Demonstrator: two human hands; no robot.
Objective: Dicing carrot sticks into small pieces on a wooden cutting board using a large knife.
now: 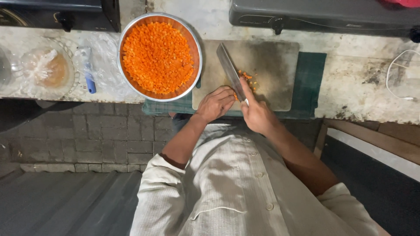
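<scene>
My right hand (256, 113) grips the handle of a large knife (230, 70), index finger stretched along the blade's spine. The blade lies across a worn cutting board (273, 65), pointing away from me. My left hand (216, 102) rests curled on the board's near edge, just left of the blade, with a bit of orange carrot under its fingertips. A few diced carrot pieces (247, 78) lie right of the blade. A steel bowl (197, 39) full of diced carrot stands left of the board.
A dark green cloth (313, 78) lies under the board. A blue-handled peeler (89, 72) and a clear plastic bag (46, 67) sit at left. Stoves (323, 15) line the back. A white cable (400, 74) lies at right. The counter edge runs just below the board.
</scene>
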